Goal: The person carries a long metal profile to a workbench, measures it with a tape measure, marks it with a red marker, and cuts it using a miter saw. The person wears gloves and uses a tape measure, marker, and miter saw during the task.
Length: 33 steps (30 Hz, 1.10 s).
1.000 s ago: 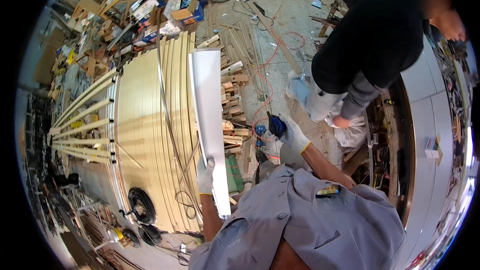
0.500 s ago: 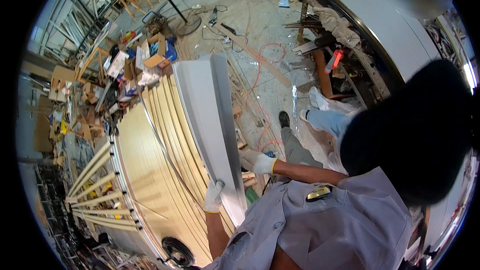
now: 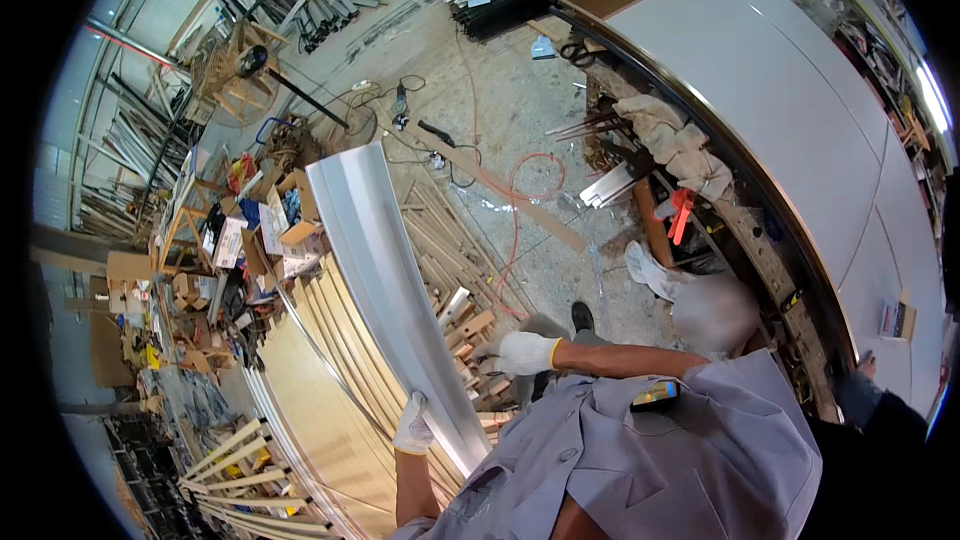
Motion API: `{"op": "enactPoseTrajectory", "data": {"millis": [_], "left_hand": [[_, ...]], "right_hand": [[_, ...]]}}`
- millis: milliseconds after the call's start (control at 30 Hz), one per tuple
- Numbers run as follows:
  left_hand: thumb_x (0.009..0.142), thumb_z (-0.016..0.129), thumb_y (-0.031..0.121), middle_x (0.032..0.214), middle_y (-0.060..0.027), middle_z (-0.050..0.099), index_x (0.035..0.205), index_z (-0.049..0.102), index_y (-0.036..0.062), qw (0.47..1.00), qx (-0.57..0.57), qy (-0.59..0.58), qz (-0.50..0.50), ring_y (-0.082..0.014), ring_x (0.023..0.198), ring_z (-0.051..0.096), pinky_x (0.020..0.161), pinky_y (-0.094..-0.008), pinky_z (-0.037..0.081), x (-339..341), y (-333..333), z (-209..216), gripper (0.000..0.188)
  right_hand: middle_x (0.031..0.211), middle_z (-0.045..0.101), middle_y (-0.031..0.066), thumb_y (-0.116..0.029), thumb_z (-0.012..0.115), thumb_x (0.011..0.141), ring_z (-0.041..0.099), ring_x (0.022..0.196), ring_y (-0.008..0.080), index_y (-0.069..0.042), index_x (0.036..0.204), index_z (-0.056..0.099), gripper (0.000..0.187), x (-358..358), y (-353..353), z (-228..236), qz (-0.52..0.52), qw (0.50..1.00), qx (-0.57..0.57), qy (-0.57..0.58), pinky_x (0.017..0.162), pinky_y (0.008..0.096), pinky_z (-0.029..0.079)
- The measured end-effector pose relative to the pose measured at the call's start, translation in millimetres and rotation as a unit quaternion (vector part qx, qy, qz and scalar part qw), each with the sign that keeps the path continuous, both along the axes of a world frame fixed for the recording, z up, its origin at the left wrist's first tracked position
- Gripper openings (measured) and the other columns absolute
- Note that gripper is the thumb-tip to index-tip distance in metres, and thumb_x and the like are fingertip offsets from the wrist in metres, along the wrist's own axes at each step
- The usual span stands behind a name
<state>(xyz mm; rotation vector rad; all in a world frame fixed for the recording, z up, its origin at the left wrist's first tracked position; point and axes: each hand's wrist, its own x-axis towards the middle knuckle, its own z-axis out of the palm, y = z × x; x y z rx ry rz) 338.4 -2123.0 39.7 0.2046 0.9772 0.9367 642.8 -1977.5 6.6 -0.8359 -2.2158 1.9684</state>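
Note:
A long grey metal channel (image 3: 375, 240) with folded sides lies lengthwise over a stack of pale yellow panels (image 3: 300, 370). My left hand (image 3: 414, 425), in a white glove, is closed on the channel's left edge near its close end, thumb on top. My right hand (image 3: 527, 352), also white-gloved, is held right of the channel, apart from its edge. Its fingers stretch loosely toward the channel with nothing seen in them. Below that hand and beside the channel lie wooden offcuts (image 3: 470, 328).
On the right stands a large table with white panels (image 3: 760, 70). A person's dark sleeve (image 3: 880, 405) reaches its edge. An orange-handled tool (image 3: 681, 216) and rags (image 3: 675, 135) lie alongside. A red hose (image 3: 515, 240) crosses the floor; open cartons (image 3: 300, 210) sit beyond the stack.
My right hand has come off the channel's right edge, its fingers loosening. The channel's far end now appears farther left and more of its face shows. The co-worker has shifted; my view has moved too.

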Motion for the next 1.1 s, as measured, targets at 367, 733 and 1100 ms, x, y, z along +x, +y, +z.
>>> {"op": "enactPoseTrajectory", "data": {"millis": [367, 733, 1100], "left_hand": [[0.093, 0.078, 0.041, 0.134, -0.0155, 0.068, 0.144, 0.055, 0.0, 0.996, 0.027, 0.01, -0.083, -0.0306, 0.123, 0.066, 0.104, -0.0441, 0.057, 3, 320, 1, 0.069], [0.098, 0.073, 0.033, 0.123, -0.0033, 0.068, 0.142, 0.054, 0.0002, 0.986, -0.015, 0.137, -0.09, -0.0158, 0.107, 0.066, 0.092, -0.0313, 0.054, -119, 680, 2, 0.059], [0.096, 0.077, 0.034, 0.117, -0.0034, 0.07, 0.135, 0.061, 0.0055, 0.991, -0.007, 0.129, 0.045, -0.0189, 0.102, 0.07, 0.088, -0.0352, 0.059, -225, 1011, -10, 0.05]], "right_hand": [[0.1, 0.07, 0.0305, -0.044, 0.071, 0.093, 0.07, 0.092, 0.0493, 0.001, 0.153, 0.031, 0.084, -56, 252, -44, -0.109, 0.964, 0.239, -0.04, 0.079, 0.0543, 0.056], [0.089, 0.07, 0.0265, -0.054, 0.057, 0.1, 0.069, 0.081, 0.0473, -0.02, 0.137, 0.064, 0.051, -146, 613, -21, -0.096, 0.967, 0.222, -0.078, 0.074, 0.0559, 0.055], [0.119, 0.072, 0.0232, -0.048, 0.059, 0.103, 0.067, 0.119, 0.0335, -0.005, 0.132, 0.068, 0.053, -130, 941, -175, -0.079, 0.992, -0.096, -0.018, 0.101, 0.0402, 0.05]]}}
